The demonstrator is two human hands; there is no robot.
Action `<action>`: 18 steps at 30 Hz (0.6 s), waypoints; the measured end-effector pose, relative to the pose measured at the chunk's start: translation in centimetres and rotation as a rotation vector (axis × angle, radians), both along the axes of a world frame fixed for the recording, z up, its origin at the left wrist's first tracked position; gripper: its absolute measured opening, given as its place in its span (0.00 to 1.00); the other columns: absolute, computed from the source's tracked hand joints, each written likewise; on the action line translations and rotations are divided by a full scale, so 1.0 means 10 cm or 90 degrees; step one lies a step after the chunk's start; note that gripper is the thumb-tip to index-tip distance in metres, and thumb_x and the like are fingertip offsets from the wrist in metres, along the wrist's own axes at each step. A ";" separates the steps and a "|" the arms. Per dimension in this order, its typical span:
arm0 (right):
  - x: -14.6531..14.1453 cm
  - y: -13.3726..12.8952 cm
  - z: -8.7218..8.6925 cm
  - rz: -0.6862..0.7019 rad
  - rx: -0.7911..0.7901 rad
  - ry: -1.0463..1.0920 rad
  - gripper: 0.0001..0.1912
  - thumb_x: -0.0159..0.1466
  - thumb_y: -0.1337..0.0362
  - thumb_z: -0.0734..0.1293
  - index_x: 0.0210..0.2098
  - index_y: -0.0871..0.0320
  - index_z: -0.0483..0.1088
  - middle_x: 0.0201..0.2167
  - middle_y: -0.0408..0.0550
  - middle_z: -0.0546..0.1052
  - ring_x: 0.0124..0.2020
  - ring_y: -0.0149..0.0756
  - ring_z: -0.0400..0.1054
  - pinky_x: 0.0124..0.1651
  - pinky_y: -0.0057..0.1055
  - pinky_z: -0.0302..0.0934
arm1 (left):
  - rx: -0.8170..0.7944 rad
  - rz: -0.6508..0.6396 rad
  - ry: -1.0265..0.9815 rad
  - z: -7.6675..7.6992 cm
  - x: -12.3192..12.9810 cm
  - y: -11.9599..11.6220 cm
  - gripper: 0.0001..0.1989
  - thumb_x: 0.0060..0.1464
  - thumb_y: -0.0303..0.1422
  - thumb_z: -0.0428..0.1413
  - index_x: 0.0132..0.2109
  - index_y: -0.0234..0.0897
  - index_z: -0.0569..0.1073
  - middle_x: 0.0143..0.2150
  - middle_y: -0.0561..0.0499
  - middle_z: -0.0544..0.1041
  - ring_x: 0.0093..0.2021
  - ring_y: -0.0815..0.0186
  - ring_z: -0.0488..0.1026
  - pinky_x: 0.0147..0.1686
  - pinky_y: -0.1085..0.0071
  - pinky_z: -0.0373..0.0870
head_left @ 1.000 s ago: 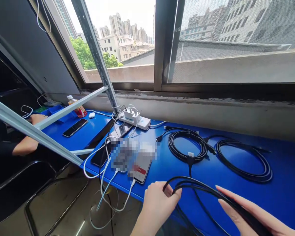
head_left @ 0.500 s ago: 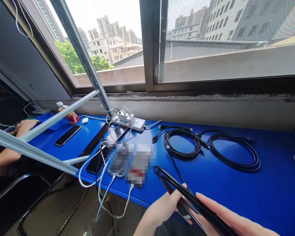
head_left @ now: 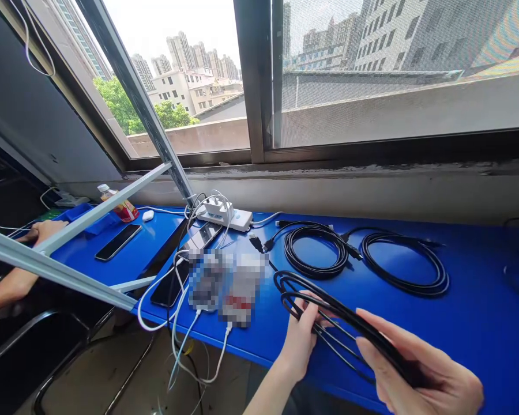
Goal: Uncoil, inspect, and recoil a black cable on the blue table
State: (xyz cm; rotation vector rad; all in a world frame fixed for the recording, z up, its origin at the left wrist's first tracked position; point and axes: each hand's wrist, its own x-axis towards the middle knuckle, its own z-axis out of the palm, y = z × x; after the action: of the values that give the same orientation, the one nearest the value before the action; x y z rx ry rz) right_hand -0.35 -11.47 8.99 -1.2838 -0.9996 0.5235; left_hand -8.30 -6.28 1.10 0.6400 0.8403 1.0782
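Observation:
A black cable coil [head_left: 328,305] is held between my two hands above the front of the blue table. My left hand [head_left: 300,334] is closed around the left end of its loops, thumb on top. On the right side, my right hand [head_left: 419,363] pinches the bundled strands between thumb and fingers. A black plug [head_left: 256,243] sticks out beyond the coil's left end. Just behind lie two more black cable coils: a middle one [head_left: 315,251] with its connectors showing, and a right one [head_left: 404,262].
A white power strip [head_left: 237,219] stands near the wall with white cords. Phones, including a black one [head_left: 168,285], and two blurred devices lie left on the blue table [head_left: 480,288]. A metal frame [head_left: 86,282] crosses the left; beyond it is another person's arm [head_left: 21,282].
The held coil has risen and turned toward me, its loops now more spread. My right hand has come further into view. A plug now shows on the table at the coil's left.

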 end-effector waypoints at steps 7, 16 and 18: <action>0.19 0.14 0.00 -0.029 -0.091 0.170 0.24 0.48 0.45 0.73 0.36 0.56 0.76 0.11 0.37 0.60 0.11 0.22 0.49 0.10 0.20 0.43 | 0.172 0.024 0.227 0.07 -0.05 0.01 0.20 0.52 0.44 0.54 0.48 0.37 0.69 0.40 0.46 0.78 0.44 0.60 0.73 0.50 0.61 0.67; 0.22 0.39 -0.38 -0.028 -0.117 0.108 0.29 0.56 0.43 0.66 0.47 0.58 0.71 0.20 0.40 0.68 0.12 0.22 0.52 0.13 0.22 0.52 | 0.137 0.011 0.140 0.02 -0.25 0.09 0.26 0.44 0.33 0.51 0.53 0.34 0.64 0.26 0.53 0.74 0.20 0.69 0.71 0.20 0.73 0.68; 0.23 0.41 -0.48 -0.046 -0.107 0.041 0.26 0.59 0.45 0.65 0.47 0.57 0.72 0.24 0.43 0.70 0.14 0.22 0.55 0.16 0.23 0.55 | 0.130 -0.009 0.131 0.01 -0.26 0.07 0.24 0.43 0.32 0.50 0.50 0.32 0.66 0.21 0.55 0.72 0.17 0.70 0.69 0.18 0.75 0.66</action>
State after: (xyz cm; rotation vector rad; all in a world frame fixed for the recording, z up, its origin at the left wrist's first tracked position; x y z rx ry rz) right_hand 1.96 -7.33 4.21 -1.4383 -0.8655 0.5991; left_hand -10.90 -5.55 1.16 0.9394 0.9077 1.1055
